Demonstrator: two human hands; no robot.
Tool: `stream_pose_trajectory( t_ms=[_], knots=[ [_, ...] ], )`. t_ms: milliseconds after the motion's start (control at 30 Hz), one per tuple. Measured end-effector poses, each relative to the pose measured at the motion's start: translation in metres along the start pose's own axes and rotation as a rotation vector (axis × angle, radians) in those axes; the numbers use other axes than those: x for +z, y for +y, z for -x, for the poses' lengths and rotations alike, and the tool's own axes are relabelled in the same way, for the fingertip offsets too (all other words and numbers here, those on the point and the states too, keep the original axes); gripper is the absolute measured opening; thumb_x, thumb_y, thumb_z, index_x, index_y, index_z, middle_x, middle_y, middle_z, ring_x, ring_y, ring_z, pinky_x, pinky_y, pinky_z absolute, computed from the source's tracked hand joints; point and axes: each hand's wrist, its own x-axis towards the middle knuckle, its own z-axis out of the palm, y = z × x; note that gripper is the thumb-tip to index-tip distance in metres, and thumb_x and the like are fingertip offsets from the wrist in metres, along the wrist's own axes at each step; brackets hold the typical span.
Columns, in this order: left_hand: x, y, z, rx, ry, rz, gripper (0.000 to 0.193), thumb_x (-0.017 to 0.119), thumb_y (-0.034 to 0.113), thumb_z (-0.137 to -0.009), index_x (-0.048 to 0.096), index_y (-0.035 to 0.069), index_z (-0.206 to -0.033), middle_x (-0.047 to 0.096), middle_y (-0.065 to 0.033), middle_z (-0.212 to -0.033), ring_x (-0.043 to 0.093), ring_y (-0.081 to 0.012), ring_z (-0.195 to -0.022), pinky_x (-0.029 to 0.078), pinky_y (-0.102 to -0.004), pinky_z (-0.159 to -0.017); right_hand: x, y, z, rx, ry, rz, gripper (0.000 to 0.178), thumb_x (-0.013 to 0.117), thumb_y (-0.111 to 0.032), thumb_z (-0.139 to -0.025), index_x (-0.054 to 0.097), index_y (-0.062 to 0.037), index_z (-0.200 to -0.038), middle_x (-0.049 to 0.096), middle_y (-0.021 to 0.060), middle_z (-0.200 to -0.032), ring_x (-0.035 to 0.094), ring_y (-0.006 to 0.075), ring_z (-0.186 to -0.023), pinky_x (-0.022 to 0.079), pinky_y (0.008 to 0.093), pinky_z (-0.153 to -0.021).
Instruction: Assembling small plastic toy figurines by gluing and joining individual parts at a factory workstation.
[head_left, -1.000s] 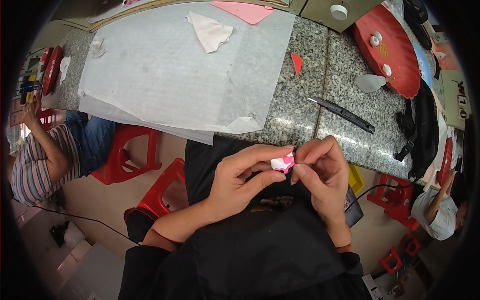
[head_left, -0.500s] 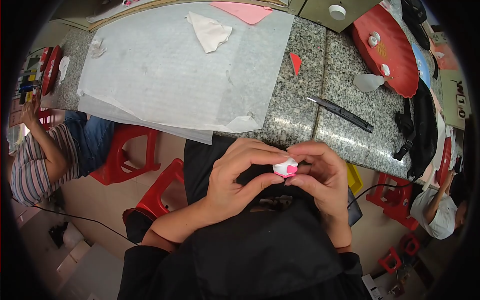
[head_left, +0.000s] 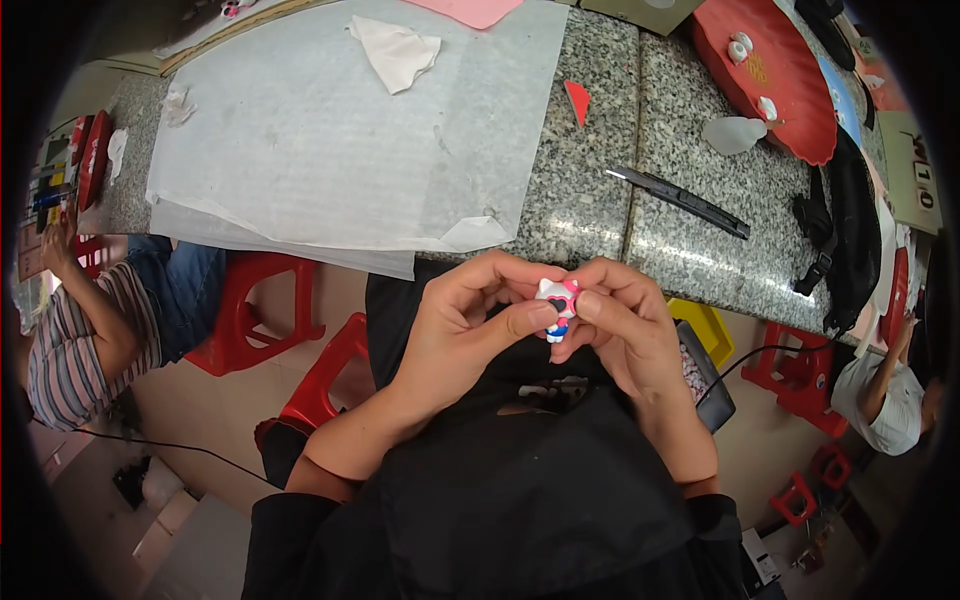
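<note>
Between my two hands is a small figurine (head_left: pixel 557 291) with a white head, pink trim, a dark patch on the face and a blue-and-white lower part. My left hand (head_left: pixel 470 315) pinches it from the left, thumb across its front. From the other side my right hand (head_left: pixel 630 325) grips it, thumb against the pink part and fingers behind. Fingertips cover some of the figurine. Both hands are just off the near edge of the granite table (head_left: pixel 580 190), above my black apron (head_left: pixel 530 470).
White paper sheets (head_left: pixel 300 140) cover the table's left part, with a crumpled cloth (head_left: pixel 395 52) on top. A black craft knife (head_left: pixel 685 200), a red scrap (head_left: pixel 577 102), a translucent squeeze bottle (head_left: pixel 733 135) and a red tray (head_left: pixel 790 110) with small white pieces lie to the right. Other people sit at both sides.
The figurine has been turned in my fingers; its face and blue lower part now show. Both hands have shifted slightly up and left, and the view has moved a little.
</note>
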Motion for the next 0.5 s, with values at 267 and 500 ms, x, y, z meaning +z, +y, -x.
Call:
stream_pose_trajectory(
  t_ms=[267, 500],
  knots=[
    [-0.001, -0.002, -0.001, 0.001, 0.046, -0.016, 0.019, 0.054, 0.000, -0.078, 0.050, -0.004, -0.096, 0.057, -0.0088, -0.087, 0.054, -0.0107, -0.080, 0.044, -0.0226, -0.071, -0.001, 0.011, -0.005, 0.068, 0.036, -0.141, 0.014, 0.048, -0.009, -0.082, 0.051, 0.0026, -0.089, 0.056, 0.0093, -0.076, 0.058, 0.0142, -0.062, 0.052, 0.0262, -0.056],
    [-0.002, -0.004, -0.002, 0.015, 0.046, -0.007, 0.018, 0.054, 0.000, -0.078, 0.051, -0.003, -0.095, 0.057, -0.0078, -0.085, 0.054, -0.0107, -0.079, 0.044, -0.0224, -0.071, -0.003, 0.013, -0.006, 0.048, 0.041, -0.076, 0.017, 0.046, -0.013, -0.082, 0.050, 0.0019, -0.089, 0.056, 0.0099, -0.080, 0.058, 0.0149, -0.068, 0.052, 0.0267, -0.052]
  ],
)
